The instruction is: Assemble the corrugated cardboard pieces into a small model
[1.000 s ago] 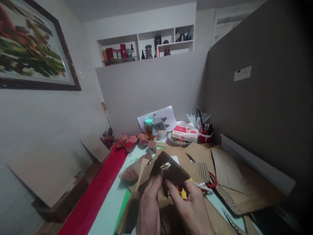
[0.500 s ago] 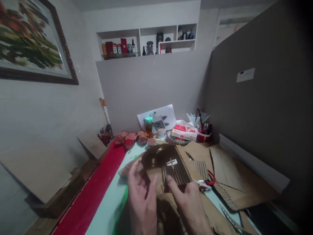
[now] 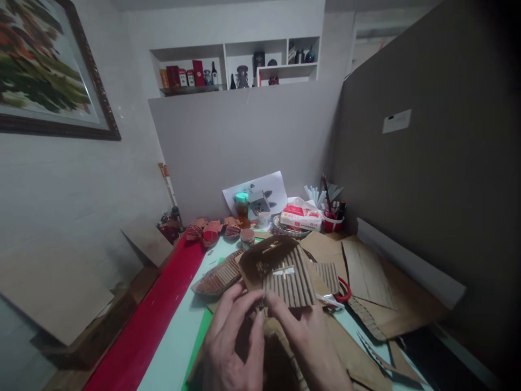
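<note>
Both hands hold a small cardboard house [image 3: 280,269] above the desk [image 3: 175,347]: left hand [image 3: 234,339] and right hand [image 3: 311,342] pinch its lower edge. Walls and corrugated roof seem joined; loose cardboard pieces [image 3: 366,271] and scissors [image 3: 340,293] lie beside it, so finishing probably remains

We see a bench [image 3: 171,347] with a pale green top and a red strip along its left edge. Right of the strip lie cardboard sheets [image 3: 366,271]; behind them a tissue pack [image 3: 301,218], a red cup [image 3: 332,222], a jar [image 3: 247,237].
</note>
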{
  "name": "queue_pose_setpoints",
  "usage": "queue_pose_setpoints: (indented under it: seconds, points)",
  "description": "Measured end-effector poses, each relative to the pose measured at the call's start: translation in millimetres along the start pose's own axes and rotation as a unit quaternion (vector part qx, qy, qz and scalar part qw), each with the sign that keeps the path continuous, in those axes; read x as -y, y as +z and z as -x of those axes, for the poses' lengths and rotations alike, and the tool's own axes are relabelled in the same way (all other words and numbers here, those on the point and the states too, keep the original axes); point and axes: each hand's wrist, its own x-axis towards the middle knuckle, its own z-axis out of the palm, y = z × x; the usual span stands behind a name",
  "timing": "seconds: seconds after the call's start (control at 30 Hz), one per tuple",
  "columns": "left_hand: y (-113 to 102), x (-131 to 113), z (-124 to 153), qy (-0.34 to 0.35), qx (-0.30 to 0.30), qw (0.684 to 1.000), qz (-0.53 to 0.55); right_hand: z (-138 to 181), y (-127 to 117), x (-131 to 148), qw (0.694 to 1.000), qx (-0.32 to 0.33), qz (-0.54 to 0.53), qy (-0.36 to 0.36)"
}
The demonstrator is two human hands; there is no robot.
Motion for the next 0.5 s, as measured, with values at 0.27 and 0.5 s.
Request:
queue_pose_setpoints:
  seconds: [0.27,0.5]
  points:
    - [-11.2,24.4,-8.3,0.23,0.036,0.965,-0.124,6.0,-10.5,-2.2,0.997,0.08,0.001,0.018]
    - [-8.3,30.6,-8.7,0.196,0.055,0.974,-0.095,5.3,-24.9,17.2,0.982,0.166,0.067,-0.053]
